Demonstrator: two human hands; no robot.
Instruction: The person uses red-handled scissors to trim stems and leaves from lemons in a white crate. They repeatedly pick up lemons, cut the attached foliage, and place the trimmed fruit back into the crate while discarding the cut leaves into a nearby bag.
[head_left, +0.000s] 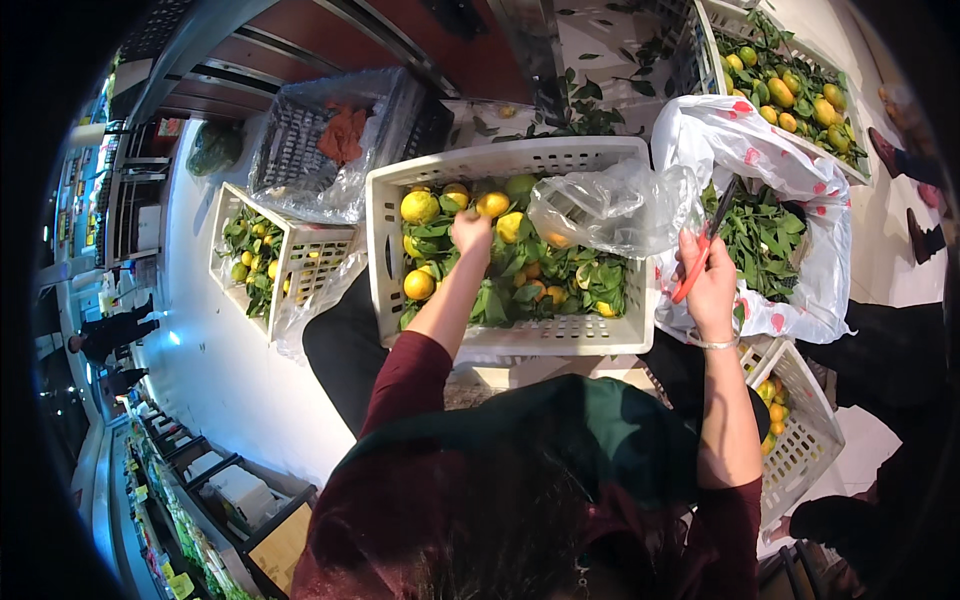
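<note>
Before me stands a white plastic crate of yellow-orange citrus fruits with green leaves. My left hand reaches into it, its fingertips at a yellow citrus fruit; whether they grip it is hard to tell. In my right hand are red-handled scissors, blades pointing up and away from me. A clear plastic bag lies over the crate's right part, its end reaching beside my right hand. Right of the crate, a container lined with a white plastic bag with red spots holds cut green leaves.
Citrus crates stand at the left, upper right and lower right. A dark crate lined with clear plastic holds an orange-red cloth. Loose leaves litter the floor. Other people's legs and shoes show at the right.
</note>
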